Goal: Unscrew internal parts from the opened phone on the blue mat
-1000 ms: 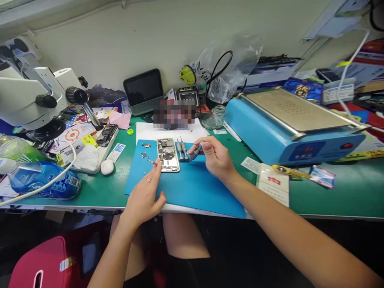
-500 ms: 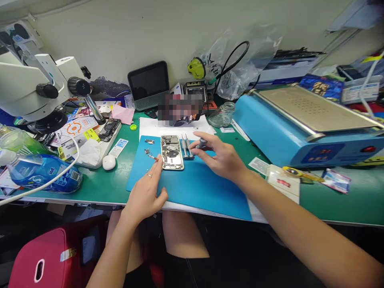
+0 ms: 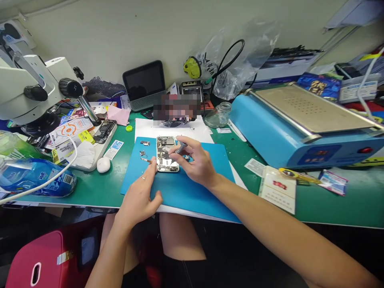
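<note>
Right grip clasps slim grey metallic screwdriver; released left grip touches opened pale rectangular phone. Likely fragile — hold edges.

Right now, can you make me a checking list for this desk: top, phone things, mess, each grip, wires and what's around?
Surface: blue mat on green tabletop.
Job's things: opened smartphone, grey screwdriver, small loose part.
Clutter: blue bottle, white earbud case, glass jar.
Left grip: fingertips at smartphone's left edge.
Right grip: holds grey screwdriver over smartphone; tip contact unclear.
Cables: white cable crosses before blue bottle; black cable loops near plastic bag.
Surroundings: microscope left, blue machine right, wall behind.
</note>
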{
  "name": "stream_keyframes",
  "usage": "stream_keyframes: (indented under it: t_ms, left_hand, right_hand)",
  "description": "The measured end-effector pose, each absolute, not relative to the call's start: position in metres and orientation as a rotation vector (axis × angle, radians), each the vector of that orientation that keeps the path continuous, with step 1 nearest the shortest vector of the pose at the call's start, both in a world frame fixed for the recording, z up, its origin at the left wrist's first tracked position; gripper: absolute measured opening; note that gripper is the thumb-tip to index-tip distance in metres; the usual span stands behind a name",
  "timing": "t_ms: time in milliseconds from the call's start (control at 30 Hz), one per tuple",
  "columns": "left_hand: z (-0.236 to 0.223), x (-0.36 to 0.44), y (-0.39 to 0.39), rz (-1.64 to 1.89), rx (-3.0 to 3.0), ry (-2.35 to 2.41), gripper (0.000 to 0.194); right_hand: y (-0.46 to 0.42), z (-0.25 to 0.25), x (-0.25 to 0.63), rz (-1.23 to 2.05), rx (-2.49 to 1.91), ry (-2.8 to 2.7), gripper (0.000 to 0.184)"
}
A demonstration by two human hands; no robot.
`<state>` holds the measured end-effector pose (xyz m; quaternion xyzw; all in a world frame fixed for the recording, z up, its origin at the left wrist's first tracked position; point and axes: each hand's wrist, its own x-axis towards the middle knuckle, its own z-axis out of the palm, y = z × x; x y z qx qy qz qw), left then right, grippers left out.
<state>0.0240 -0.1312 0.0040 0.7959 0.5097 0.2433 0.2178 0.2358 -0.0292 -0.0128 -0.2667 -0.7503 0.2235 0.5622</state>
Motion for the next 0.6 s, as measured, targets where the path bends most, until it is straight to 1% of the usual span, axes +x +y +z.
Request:
stream_keyframes:
  t_ms: [167, 333, 600]
  left_hand:
    - [0.0, 0.022, -0.133, 0.743, 2.229, 1.404, 0.097]
    - [-0.001, 0.019, -0.145, 0.898, 2.209, 1.3, 0.089]
    - [0.009, 0.022, -0.208, 1.041, 1.986, 1.07, 0.081]
  right_hand:
    - [-0.025, -0.013, 0.236, 0.577, -0.707, -1.767, 0.039]
    - [-0.021, -0.015, 0.236, 0.608, -0.74, -1.78, 0.04]
    - [-0.019, -0.016, 0.238, 0.61, -0.722, -1.796, 0.041]
